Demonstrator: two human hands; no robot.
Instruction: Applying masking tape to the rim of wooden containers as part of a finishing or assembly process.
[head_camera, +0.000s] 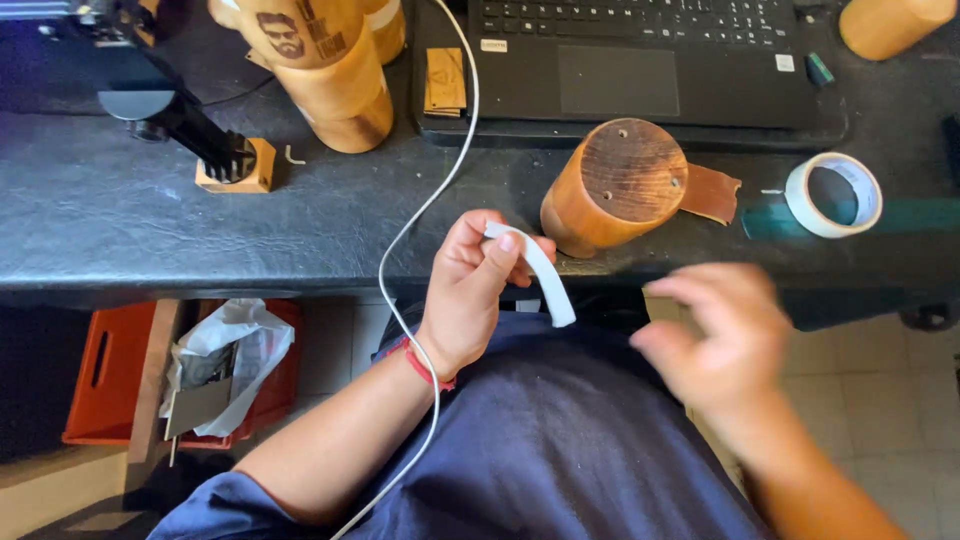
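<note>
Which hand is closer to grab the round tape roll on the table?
Probably the right hand. It hangs free, blurred, on the same side as the tape roll on the black table. The left hand is busy pinching a white tape strip, farther away.

A laptop (640, 60) sits on the dark desk (120, 230), near a white cable (440, 190). Below, a red crate (110, 370) holds crumpled paper (235, 345).

A small white rectangular sticker (493, 45) is sitting on the black laptop's palm rest, top centre; a second white square sticker (785, 63) is sitting toward upper right.
</note>
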